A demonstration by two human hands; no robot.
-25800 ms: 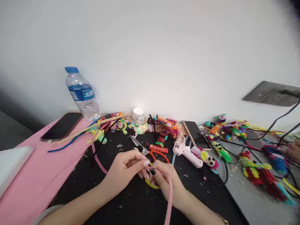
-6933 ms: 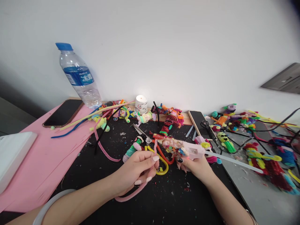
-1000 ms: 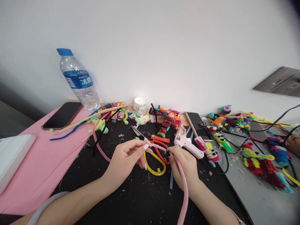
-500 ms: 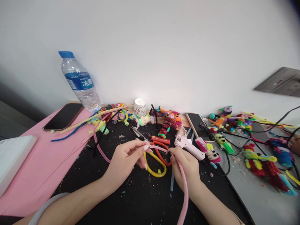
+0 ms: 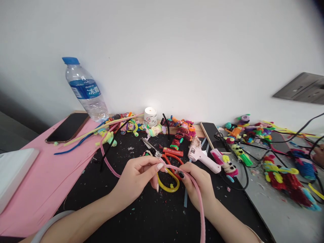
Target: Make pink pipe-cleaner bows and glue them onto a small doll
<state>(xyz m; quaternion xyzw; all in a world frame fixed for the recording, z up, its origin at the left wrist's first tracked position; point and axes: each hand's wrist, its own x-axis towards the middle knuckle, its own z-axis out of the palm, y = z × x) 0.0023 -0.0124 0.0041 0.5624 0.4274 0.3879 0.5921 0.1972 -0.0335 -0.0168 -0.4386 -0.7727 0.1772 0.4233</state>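
Note:
A pink pipe cleaner (image 5: pixel 199 199) runs between my two hands, and its long free part hangs down past my right hand toward the bottom of the view. My left hand (image 5: pixel 141 173) pinches it near one end between thumb and forefinger. My right hand (image 5: pixel 198 182) grips it a little further along, thumb beneath and forefinger on top. Behind and below my fingers lie scissors (image 5: pixel 168 189) with one yellow and one red handle loop, blades pointing away to the left. Beyond my right hand rests a pale pink glue gun (image 5: pixel 205 160).
A water bottle (image 5: pixel 86 89) leans on the wall beside a dark phone (image 5: pixel 67 127). A paper cup (image 5: pixel 150 117) stands upside down among pipe-cleaner figures (image 5: pixel 181 135). Another phone (image 5: pixel 211 132), black cables and more figures (image 5: pixel 283 177) lie right. At the right edge shows another person's hand (image 5: pixel 318 156).
The pipe cleaner between my hands has risen slightly into a gentle arch. My right hand has shifted its grip a little, and the hanging part has swung right.

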